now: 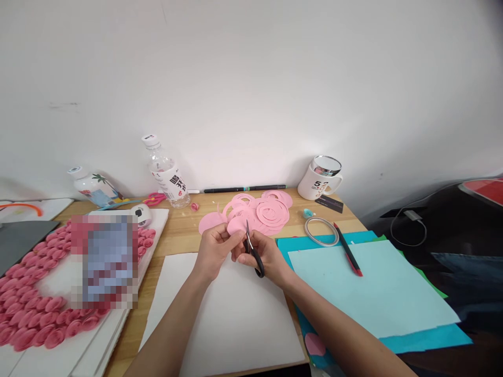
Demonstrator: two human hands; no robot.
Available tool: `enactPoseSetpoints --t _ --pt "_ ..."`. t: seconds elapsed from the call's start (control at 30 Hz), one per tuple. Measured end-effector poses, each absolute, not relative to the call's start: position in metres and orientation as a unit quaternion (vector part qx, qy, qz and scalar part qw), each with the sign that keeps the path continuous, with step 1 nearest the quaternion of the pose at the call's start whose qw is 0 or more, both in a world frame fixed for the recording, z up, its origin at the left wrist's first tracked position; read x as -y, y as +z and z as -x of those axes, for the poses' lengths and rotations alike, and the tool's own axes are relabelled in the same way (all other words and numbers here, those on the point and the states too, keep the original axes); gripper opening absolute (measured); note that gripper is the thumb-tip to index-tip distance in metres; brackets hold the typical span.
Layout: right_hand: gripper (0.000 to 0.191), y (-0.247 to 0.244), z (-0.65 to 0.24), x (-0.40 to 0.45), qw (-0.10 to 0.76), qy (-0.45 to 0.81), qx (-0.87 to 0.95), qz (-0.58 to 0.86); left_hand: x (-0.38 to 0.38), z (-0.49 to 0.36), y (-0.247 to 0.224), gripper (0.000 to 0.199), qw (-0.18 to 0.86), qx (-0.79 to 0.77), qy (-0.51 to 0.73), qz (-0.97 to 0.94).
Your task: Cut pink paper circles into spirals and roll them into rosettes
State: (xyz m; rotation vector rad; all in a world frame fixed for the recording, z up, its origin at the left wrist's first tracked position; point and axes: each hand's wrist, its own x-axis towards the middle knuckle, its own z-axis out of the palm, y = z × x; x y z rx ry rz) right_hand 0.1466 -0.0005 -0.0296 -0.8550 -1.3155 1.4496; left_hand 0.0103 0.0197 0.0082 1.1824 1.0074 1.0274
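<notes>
In my left hand [215,248] a pink paper circle [236,225] is pinched between thumb and fingers. Black-handled scissors [255,257] are in my right hand [268,254], their blades pointing up against the right edge of the circle. Whether the blades are parted is too small to tell. Just behind both hands lies a pile of pink paper spirals and circles [271,212]. Below my hands is a white board [228,319] on the wooden table.
Left, a board carries pink paper roses [51,335], beside a water bottle [168,175] and another bottle [94,186]. Right are a white mug [319,179], a tape roll [321,232], a black-red pen [348,250] and a pale blue sheet [365,293].
</notes>
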Motion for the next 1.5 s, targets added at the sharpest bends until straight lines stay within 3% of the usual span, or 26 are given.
enactPoseSetpoints --t 1.03,1.5 --pt "0.035 -0.0315 -0.1474 0.0027 0.451 0.598 0.52 0.41 -0.0228 -0.0043 0.0106 0.021 0.608 -0.422 0.461 -0.49" --pt "0.044 -0.0287 -0.1478 0.0005 0.463 0.591 0.549 0.367 -0.0223 -0.0043 0.011 0.024 0.602 -0.416 0.401 -0.552"
